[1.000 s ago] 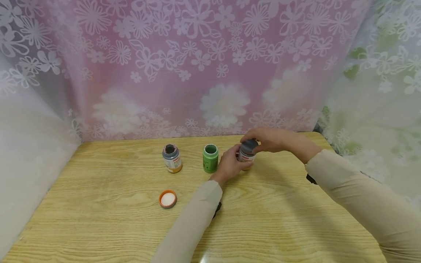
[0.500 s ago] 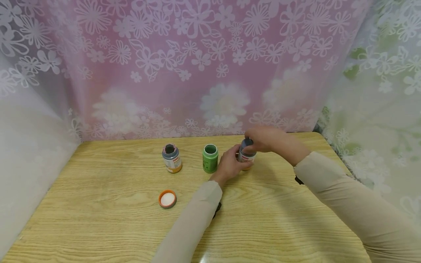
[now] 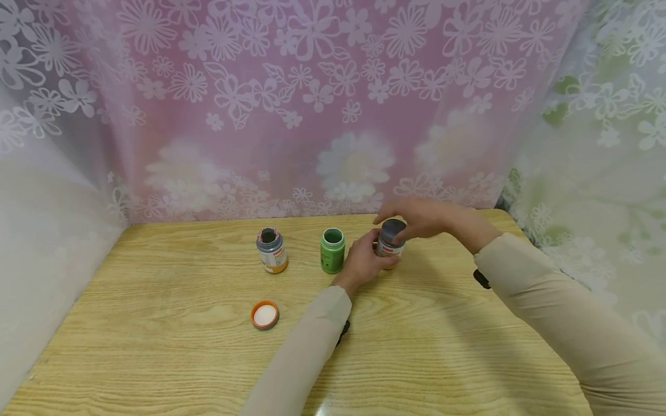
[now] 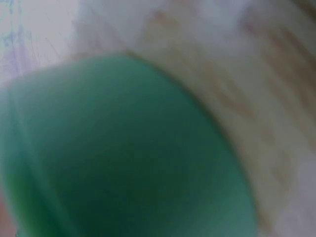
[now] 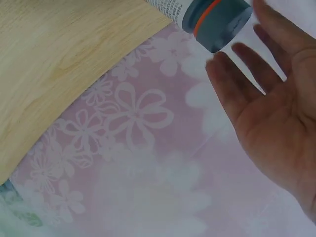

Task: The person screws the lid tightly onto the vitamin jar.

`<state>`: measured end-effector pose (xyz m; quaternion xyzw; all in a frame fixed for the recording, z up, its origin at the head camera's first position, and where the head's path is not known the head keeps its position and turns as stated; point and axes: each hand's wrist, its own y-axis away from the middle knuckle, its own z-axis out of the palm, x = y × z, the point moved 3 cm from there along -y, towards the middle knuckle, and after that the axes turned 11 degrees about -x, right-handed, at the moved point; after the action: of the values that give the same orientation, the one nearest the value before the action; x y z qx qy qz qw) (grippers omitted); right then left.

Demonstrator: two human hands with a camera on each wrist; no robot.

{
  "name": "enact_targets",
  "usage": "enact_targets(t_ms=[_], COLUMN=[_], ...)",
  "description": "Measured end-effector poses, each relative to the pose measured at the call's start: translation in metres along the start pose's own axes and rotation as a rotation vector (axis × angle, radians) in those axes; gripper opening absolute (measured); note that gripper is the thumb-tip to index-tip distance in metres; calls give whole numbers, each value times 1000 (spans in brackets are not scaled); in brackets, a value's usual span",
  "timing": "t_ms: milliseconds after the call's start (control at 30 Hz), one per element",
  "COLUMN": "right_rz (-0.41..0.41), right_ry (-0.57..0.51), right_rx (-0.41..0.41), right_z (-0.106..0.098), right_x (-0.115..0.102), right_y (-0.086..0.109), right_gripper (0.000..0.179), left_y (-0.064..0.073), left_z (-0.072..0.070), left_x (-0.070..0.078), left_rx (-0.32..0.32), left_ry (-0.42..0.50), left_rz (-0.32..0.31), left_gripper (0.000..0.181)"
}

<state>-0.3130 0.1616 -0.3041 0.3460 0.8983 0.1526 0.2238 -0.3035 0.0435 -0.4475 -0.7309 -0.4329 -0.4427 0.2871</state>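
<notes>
My left hand [image 3: 363, 260] grips a white-and-orange labelled bottle [image 3: 389, 251] around its body, upright on the table near the back edge. A dark grey cap [image 3: 392, 230] sits on that bottle. Over the cap hovers my right hand [image 3: 430, 218], fingers spread. In the right wrist view a gap shows between most fingers and the cap [image 5: 224, 27], and an orange ring [image 5: 206, 16] runs below it; thumb contact is hard to tell. Close beside my left wrist stands an uncapped green bottle [image 3: 332, 255], which fills much of the left wrist view as a green surface [image 4: 133, 148].
A matching bottle [image 3: 273, 257] without its cap stands farther left. In front of it a cap with an orange rim [image 3: 265, 315] lies with its white inside up. Flowered pink curtain [image 3: 291, 115] hangs behind the wooden table [image 3: 171, 300].
My right hand has turned inward on the cap, then loosened and swung back, its fingers now spread. My left hand stays on the bottle.
</notes>
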Motion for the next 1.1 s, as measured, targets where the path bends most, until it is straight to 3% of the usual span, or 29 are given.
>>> enact_targets(t_ms=[67,133,467,567,700,800,1000,1100], right_rz=[-39,-24,277,388,478,421,58,-4], right_ry=[10,25,142,154,151,135,63,39], right_rx=[-12,-13,83,126,157,150,-1,-44], right_z=[1,2,5,8,11,8,2,2], right_x=[1,0,-7,-6,-5,-3,0,1], right_y=[0,-1,-16,-18,-19,-14,-1,0], right_gripper=[40,37,34,41,55,57,47,44], left_y=[0,0,0,0,-1,-1,-2,-2], left_z=[0,0,0,0,-1,-2,-1,-1], left_x=[0,0,0,-1,-1,-1,-1,-1], left_rx=[-1,0,6,8,13,11,-2,3], left_ry=[5,5,-16,-30,-48,-50,-53,-60], left_rz=[-2,-3,-9,-18,-22,-20,-19,-19], left_gripper=[57,56,60,59,58,61,59,57])
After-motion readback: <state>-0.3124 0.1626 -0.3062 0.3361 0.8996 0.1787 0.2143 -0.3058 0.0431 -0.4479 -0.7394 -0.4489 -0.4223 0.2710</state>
